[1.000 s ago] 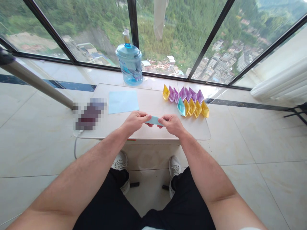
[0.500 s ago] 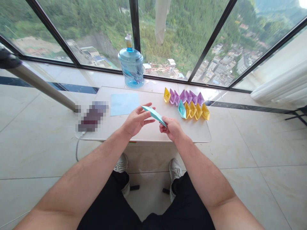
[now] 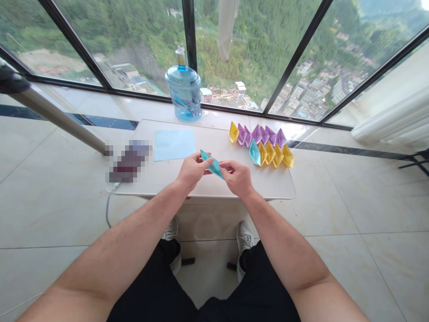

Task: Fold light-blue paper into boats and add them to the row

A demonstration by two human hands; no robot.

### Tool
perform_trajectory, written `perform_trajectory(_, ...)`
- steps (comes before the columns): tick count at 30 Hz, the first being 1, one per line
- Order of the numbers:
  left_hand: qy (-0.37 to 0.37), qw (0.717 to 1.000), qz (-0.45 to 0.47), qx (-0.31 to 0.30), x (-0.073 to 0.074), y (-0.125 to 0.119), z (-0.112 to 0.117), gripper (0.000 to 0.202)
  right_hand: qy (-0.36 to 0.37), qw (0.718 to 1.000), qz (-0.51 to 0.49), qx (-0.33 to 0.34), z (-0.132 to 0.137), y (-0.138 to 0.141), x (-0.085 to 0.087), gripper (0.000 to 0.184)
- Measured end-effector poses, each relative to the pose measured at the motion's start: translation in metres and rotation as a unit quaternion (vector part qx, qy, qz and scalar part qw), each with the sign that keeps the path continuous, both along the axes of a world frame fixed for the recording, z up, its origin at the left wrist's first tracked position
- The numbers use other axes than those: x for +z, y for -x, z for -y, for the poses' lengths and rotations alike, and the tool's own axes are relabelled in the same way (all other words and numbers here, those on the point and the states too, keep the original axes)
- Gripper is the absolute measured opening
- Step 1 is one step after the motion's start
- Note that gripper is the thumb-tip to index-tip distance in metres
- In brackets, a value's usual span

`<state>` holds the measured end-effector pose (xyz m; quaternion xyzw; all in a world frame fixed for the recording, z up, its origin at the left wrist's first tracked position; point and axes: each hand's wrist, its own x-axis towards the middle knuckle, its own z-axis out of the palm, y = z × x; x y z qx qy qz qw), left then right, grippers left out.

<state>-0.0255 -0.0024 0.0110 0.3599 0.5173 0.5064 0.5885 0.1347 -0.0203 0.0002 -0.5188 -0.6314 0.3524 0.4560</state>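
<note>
A folded turquoise paper boat [image 3: 212, 165] is held over the front of the low white table [image 3: 167, 179], tilted down to the right. My left hand [image 3: 193, 170] grips its left end, the thumb on top and fingers beneath. On the right end, my right hand [image 3: 237, 177] pinches the paper between thumb and fingers. Behind my left hand lies a flat light-blue sheet of paper [image 3: 174, 144]. Finished paper boats stand to the right: a turquoise boat [image 3: 254, 154], several yellow boats [image 3: 277, 155] and several purple boats [image 3: 256, 135].
A large blue water bottle [image 3: 184, 96] stands behind the table by the window. At the table's left is a blurred-out object [image 3: 129, 163] with a grey cable [image 3: 107, 208]. A slanting pole [image 3: 63, 114] rises on the left.
My left hand has closed on the turquoise paper, where its fingers were spread before. The paper has turned to show its upper face, and my right hand has shifted its hold.
</note>
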Motion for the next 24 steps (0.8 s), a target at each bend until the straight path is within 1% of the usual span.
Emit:
perform_trajectory(4, 0.006, 1.000, 0.004, -0.017, 0.001, -0.001, 0.001, 0.034, -0.012, 0.997, 0.075, -0.014, -0.002, -0.002, -0.005, 0.017)
perform_trajectory(6, 0.007, 1.000, 0.005, -0.021, 0.000, -0.002, 0.001, 0.031, -0.005, 0.994, 0.104, -0.025, -0.002, -0.003, -0.005, 0.020)
perform_trajectory(8, 0.011, 1.000, 0.005, -0.021, 0.000, -0.002, 0.001, 0.035, 0.014, 0.993, 0.116, -0.033, -0.002, -0.003, -0.003, 0.020)
perform_trajectory(11, 0.019, 1.000, 0.001, -0.022, 0.001, -0.003, 0.002, 0.047, 0.028, 0.992, 0.122, -0.024, -0.001, -0.001, 0.001, 0.020)
perform_trajectory(13, 0.018, 0.999, 0.000, -0.028, 0.002, -0.003, 0.003, 0.046, 0.035, 0.991, 0.130, -0.017, 0.001, -0.001, 0.005, 0.022)
perform_trajectory(16, 0.008, 1.000, -0.001, -0.029, 0.002, -0.005, 0.003, 0.039, 0.057, 0.989, 0.139, -0.010, 0.003, -0.001, 0.008, 0.026)
perform_trajectory(19, 0.003, 1.000, -0.003, -0.023, 0.000, -0.006, 0.003, 0.042, 0.068, 0.985, 0.159, -0.015, 0.003, -0.001, 0.009, 0.022)
perform_trajectory(22, 0.007, 1.000, -0.015, -0.015, -0.003, -0.006, 0.002, 0.045, 0.055, 0.980, 0.186, -0.037, 0.003, -0.001, 0.008, 0.018)
perform_trajectory(24, 0.008, 1.000, -0.023, -0.010, -0.005, -0.006, 0.001, 0.042, 0.052, 0.978, 0.199, -0.041, 0.003, 0.000, 0.008, 0.016)
